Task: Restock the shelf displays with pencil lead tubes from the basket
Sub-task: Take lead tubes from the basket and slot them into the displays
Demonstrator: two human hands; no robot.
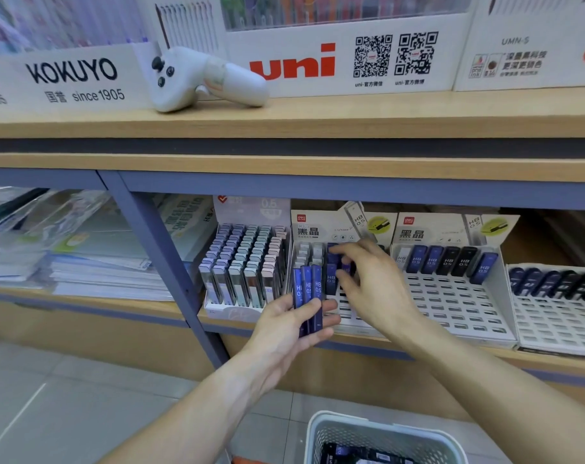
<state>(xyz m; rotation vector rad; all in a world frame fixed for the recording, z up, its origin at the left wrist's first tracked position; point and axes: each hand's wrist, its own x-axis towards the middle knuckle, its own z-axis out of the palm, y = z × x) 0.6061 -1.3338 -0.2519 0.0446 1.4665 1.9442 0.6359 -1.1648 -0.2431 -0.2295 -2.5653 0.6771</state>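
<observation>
Three blue lead tubes (307,293) stand upright, long axes vertical, gripped in the left hand (291,329) just left of the display tray (348,309), where the nearer right hand (368,279) pinches another tube into a slot.

Wooden shelving (284,122) on blue-grey metal uprights (157,249) stands over pale grey floor tiles (50,396).

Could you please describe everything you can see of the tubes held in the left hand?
The tubes are three slim, dark blue plastic-looking lead tubes marked HB 0.5 in pale print. They stand upright, side by side and touching, gripped low down by the left hand, in front of the display with slots.
</observation>
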